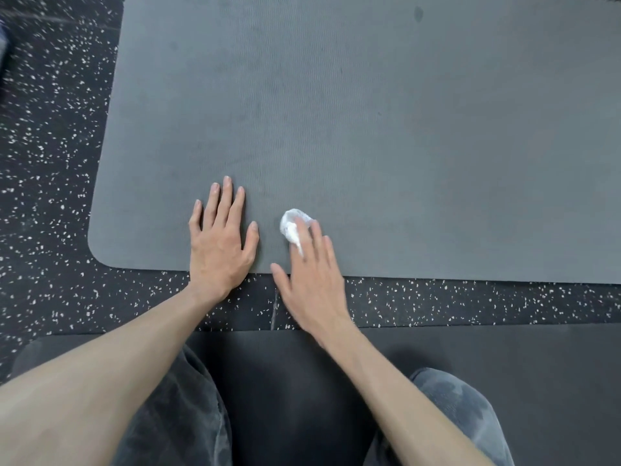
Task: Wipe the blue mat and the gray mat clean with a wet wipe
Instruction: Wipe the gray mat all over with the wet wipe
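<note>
The gray mat (369, 129) lies flat on the speckled floor and fills most of the view. My left hand (221, 237) rests flat on its near edge, fingers straight and spread. Just to the right, my right hand (311, 274) presses a crumpled white wet wipe (294, 225) onto the mat with straight fingers; the wipe sticks out beyond the fingertips. No blue mat shows in this view.
Black rubber floor with white specks (50, 163) surrounds the mat on the left and along the near edge. A darker mat (504, 351) lies under my knees (460, 408) at the bottom. A blurred object (4, 45) sits at the far left edge.
</note>
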